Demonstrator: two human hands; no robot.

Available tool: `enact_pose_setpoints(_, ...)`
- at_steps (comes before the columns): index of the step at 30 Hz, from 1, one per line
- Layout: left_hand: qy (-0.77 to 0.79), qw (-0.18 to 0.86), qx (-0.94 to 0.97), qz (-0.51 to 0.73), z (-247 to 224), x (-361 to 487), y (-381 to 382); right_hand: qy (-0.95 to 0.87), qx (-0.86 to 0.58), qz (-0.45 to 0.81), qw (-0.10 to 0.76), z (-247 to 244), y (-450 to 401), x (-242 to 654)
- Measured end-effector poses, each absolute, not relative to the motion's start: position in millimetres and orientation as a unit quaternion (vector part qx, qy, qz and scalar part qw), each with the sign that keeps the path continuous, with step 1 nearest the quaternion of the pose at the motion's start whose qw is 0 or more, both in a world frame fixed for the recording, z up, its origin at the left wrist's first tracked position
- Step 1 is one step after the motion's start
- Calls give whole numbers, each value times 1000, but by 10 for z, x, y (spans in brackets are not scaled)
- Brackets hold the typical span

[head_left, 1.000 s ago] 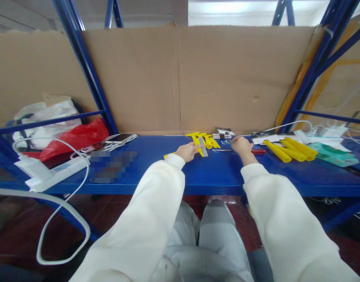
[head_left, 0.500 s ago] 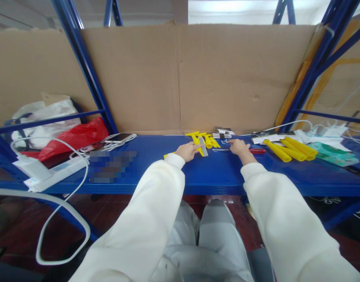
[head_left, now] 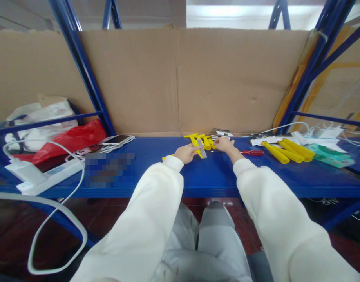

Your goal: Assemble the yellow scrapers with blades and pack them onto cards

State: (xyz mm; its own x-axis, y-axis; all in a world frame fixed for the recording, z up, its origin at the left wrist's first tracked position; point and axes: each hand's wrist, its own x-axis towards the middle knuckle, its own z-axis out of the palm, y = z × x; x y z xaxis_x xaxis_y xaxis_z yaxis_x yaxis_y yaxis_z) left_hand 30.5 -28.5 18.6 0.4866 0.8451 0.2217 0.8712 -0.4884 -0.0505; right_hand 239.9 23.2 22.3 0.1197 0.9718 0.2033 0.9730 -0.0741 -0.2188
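My left hand [head_left: 185,153] is closed on a yellow T-shaped piece with a grey metal plate [head_left: 202,149] lying across it. Several more yellow T-shaped pieces [head_left: 207,142] rest just behind, on the blue shelf. My right hand [head_left: 225,144] is at the right end of those pieces, in front of a small stack of black-and-white packets [head_left: 222,133]. Its fingers are bent, and what they touch is too small to make out. A red-handled screwdriver [head_left: 252,152] lies to the right, by my right wrist.
Several yellow tubes [head_left: 295,150] and a green packet [head_left: 329,155] lie at the right. On the left are a phone [head_left: 118,140], a white power strip [head_left: 52,178] with looping cable, and a red bag [head_left: 71,141]. Cardboard [head_left: 227,82] stands behind the shelf.
My right hand has moved left from beside the screwdriver to the packets and yellow pieces. My left hand keeps its hold in nearly the same place. The view has shifted slightly.
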Motion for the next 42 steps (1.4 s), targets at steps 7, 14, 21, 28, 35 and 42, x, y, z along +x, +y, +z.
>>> enact_pose_setpoints(7, -500, 82, -859, -80, 197, 310, -309, -663, -740, -25, 107, 169, 443, 2282)
enact_pose_setpoints(14, -499, 83, -858, -87, 179, 313, -301, -670, -735, -50, 95, 112, 478, 2242)
enact_pose_setpoints(21, -499, 81, -858, -88, 179, 310, -296, -665, -734, -82, 107, 129, 416, 2228)
enact_pose_setpoints(28, -499, 83, -858, -87, 171, 308, -289, -644, -747, -49, 157, 119, 380, 2267)
enact_pose_setpoints(35, -495, 84, -860, -90, 162, 301, -267, -590, -769, -13, 246, 148, 371, 2402)
enact_pose_setpoints(42, -493, 76, -862, -91, 172, 295, -270, -578, -720, -70, 378, 234, 170, 2587)
